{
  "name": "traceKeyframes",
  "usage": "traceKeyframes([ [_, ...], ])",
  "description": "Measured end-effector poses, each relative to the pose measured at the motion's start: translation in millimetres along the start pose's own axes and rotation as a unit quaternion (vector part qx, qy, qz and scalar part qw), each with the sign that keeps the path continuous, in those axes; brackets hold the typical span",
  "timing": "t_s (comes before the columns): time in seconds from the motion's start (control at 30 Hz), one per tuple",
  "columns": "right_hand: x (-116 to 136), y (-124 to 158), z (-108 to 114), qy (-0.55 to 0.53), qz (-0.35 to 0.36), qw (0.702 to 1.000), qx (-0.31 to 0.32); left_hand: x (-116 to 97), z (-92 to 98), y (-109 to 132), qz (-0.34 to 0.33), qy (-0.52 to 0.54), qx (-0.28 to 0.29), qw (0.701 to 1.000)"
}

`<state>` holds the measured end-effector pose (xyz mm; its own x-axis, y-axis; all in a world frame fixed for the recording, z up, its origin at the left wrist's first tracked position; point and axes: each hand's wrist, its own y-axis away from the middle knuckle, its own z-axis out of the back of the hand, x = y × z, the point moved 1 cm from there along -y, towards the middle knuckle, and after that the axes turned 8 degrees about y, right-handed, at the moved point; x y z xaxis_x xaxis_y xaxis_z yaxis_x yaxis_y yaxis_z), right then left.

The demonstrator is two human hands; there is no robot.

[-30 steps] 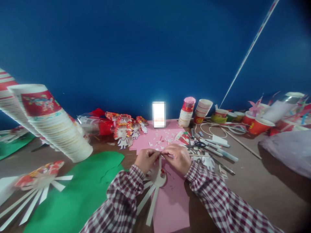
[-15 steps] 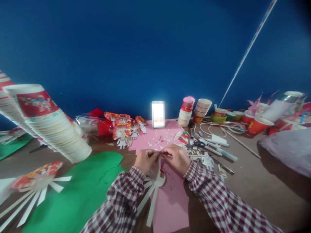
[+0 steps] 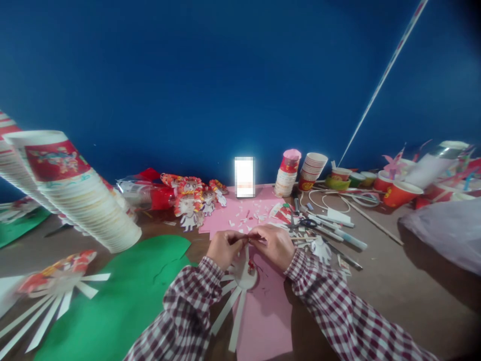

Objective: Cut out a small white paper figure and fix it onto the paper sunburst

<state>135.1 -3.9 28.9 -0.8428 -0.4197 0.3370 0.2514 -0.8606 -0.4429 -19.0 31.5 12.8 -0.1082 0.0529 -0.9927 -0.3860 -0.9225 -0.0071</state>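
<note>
A paper cup cut into splayed white strips (image 3: 246, 281) lies in front of me, its round base low and several strips fanning toward my body. One strip rises from it to my fingertips, and a small red printed patch shows near the base. My left hand (image 3: 224, 249) is closed in a pinch on this strip's upper end. Right beside it, my right hand (image 3: 274, 245) pinches the same spot, fingertips almost touching the left ones. The exact grip is partly hidden by the fingers. Underneath lies a sheet of pink paper (image 3: 265, 326).
Green paper (image 3: 124, 296) and another cut cup (image 3: 62, 286) lie left, beside a tall leaning cup stack (image 3: 86, 195). Paper cutouts (image 3: 190, 200) and a bright phone-like screen (image 3: 244, 178) stand behind. Scissors (image 3: 308, 223), pens (image 3: 349, 238) and cups (image 3: 402, 193) sit right.
Almost nothing differs. The cut cup has shifted very slightly, its strips moving a little to the right; both hands keep their pinch.
</note>
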Motion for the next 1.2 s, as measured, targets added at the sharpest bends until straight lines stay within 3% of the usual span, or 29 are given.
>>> traceKeyframes([
  [0.27, 1.7, -1.0, 2.4, -0.004, -0.003, 1.0, 0.008, -0.7, -2.8, 0.3, -0.012, 0.082, -0.025, 0.996],
  [0.57, 0.2, -2.5, 4.3, -0.033, 0.058, 0.998, 0.016, -0.7, -4.1, 1.6, 0.002, 0.075, -0.013, 0.997],
  [0.83, -0.9, -2.5, 3.4, -0.042, 0.054, 0.998, -0.002, -1.0, -1.6, 2.0, 0.027, 0.052, -0.033, 0.998],
  [1.2, -2.2, -1.2, 0.2, -0.016, 0.031, 0.999, 0.006, 0.5, -2.3, 0.9, 0.004, 0.078, -0.027, 0.997],
])
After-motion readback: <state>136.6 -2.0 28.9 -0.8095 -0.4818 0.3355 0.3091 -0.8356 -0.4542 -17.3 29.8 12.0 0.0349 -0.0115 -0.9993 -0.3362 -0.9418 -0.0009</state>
